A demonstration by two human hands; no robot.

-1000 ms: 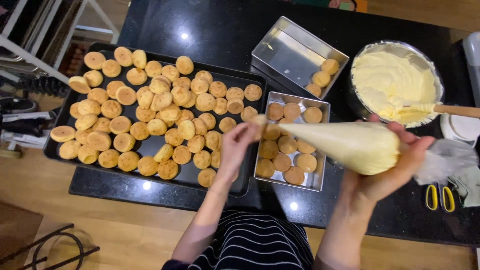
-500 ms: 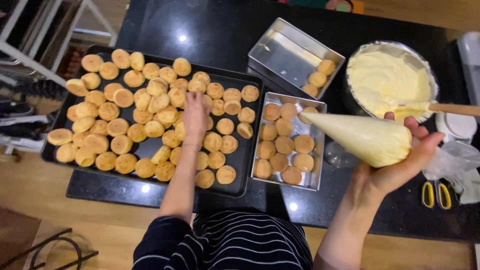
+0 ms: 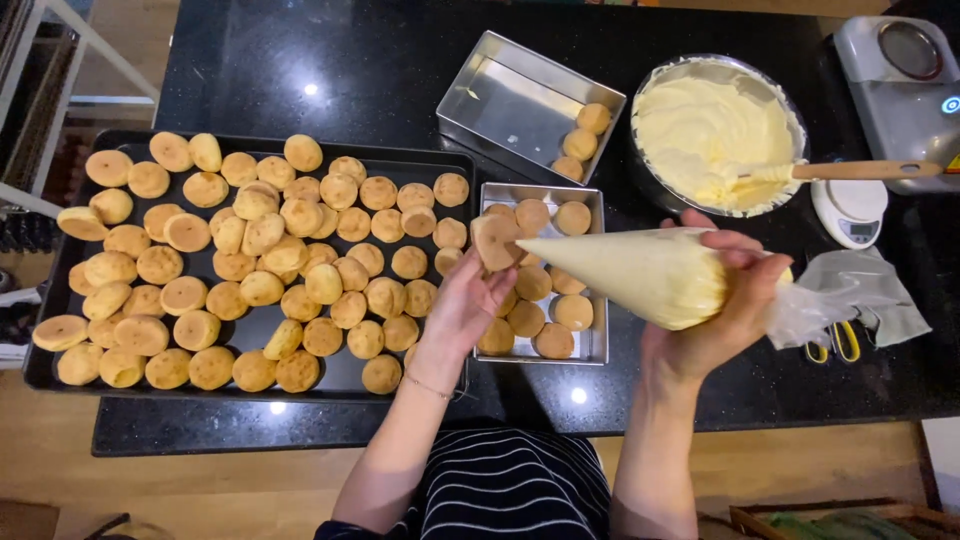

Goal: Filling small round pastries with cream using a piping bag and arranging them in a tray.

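My left hand (image 3: pixel 468 305) holds one small round puff pastry (image 3: pixel 497 240) up in its fingertips, above the near metal tin (image 3: pixel 597 345). My right hand (image 3: pixel 722 305) grips a full piping bag (image 3: pixel 630 272) of pale cream, its tip pointing left and touching the held puff. A large black baking tray (image 3: pixel 250 325) on the left carries several golden puffs. The near tin holds several more puffs, partly hidden by my left hand and the bag.
A second metal tin (image 3: pixel 505 100) at the back holds three puffs. A metal bowl of cream (image 3: pixel 715 125) with a wooden-handled spatula (image 3: pixel 860 170) sits at back right. A white kitchen scale (image 3: pixel 848 212), yellow-handled scissors (image 3: pixel 830 340), plastic bags (image 3: pixel 860 290) and a grey appliance (image 3: pixel 900 70) lie right.
My left hand picked a puff off the black tray and brought it right to the bag's tip. My right hand lowered the piping bag slightly toward it.
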